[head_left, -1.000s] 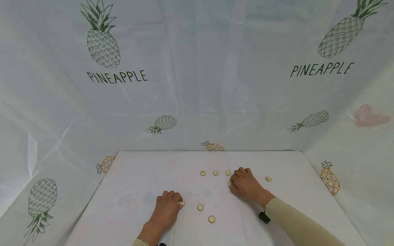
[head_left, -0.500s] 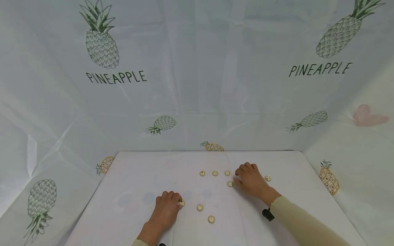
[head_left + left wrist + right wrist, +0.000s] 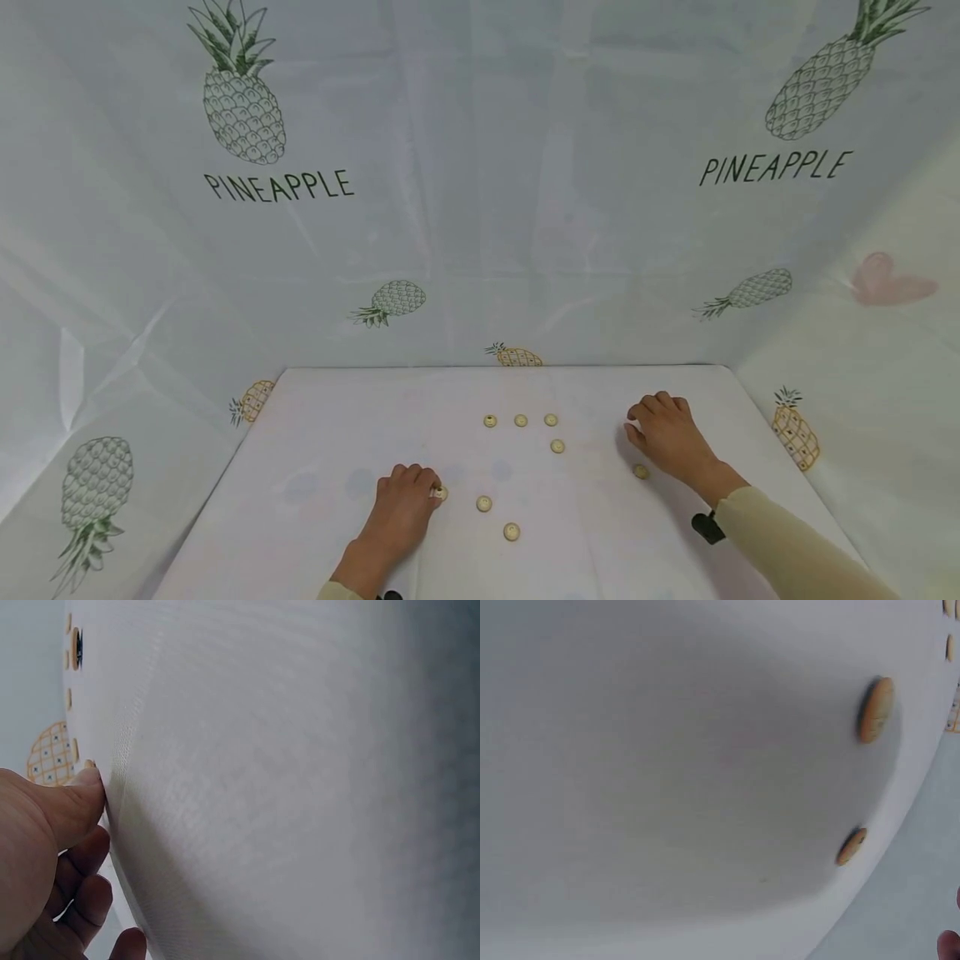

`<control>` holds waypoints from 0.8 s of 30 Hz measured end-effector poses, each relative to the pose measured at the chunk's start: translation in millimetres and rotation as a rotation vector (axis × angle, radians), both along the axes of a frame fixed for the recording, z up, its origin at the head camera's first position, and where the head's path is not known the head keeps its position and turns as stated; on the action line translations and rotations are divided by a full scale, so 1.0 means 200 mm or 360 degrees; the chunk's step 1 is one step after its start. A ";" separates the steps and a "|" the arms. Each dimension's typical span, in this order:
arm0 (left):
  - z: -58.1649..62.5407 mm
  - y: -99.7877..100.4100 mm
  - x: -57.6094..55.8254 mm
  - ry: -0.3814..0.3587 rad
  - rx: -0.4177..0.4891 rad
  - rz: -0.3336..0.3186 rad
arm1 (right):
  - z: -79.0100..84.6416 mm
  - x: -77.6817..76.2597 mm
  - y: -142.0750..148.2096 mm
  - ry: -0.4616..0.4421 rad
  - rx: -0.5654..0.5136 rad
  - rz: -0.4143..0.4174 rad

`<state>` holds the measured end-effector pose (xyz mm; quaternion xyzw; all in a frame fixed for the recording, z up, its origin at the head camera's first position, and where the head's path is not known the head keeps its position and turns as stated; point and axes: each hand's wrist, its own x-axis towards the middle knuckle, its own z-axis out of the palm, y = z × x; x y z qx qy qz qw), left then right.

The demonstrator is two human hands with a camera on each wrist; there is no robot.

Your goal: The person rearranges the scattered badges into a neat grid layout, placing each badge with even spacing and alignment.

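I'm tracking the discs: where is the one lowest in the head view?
In the head view, that disc lies on the table slightly right of centre, just below and right of another disc, with the left hand farther left.

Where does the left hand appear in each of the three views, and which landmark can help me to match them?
Head: the left hand is low, left of centre.
Left wrist: the hand is at lower left.
Right wrist: it is not in this picture.
Shared landmark: the small discs, in the lower half in head, at the upper left in left wrist, on the right side in right wrist.
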<state>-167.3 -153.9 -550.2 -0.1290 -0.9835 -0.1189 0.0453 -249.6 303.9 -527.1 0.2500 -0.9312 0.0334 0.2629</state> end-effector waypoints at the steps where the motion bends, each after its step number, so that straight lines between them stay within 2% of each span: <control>1: 0.00 0.00 0.00 0.0003 0.0004 -0.0002 | -0.01 0.01 0.02 -0.0005 0.0004 -0.0005; 8: 0.00 0.00 0.00 -0.0007 0.0016 -0.0004 | -0.07 0.13 0.07 -0.0024 0.0036 0.0008; 14: 0.01 0.00 0.00 -0.0034 0.0010 0.0003 | -0.09 0.21 0.09 -0.0086 0.0079 -0.0041; 19: 0.01 0.01 0.00 -0.0046 -0.0003 0.0014 | -0.12 0.25 0.09 -0.0129 0.0098 -0.0062; 24: 0.02 0.01 0.00 -0.0043 0.0018 0.0008 | -0.14 0.26 0.07 -0.0110 0.0096 -0.0026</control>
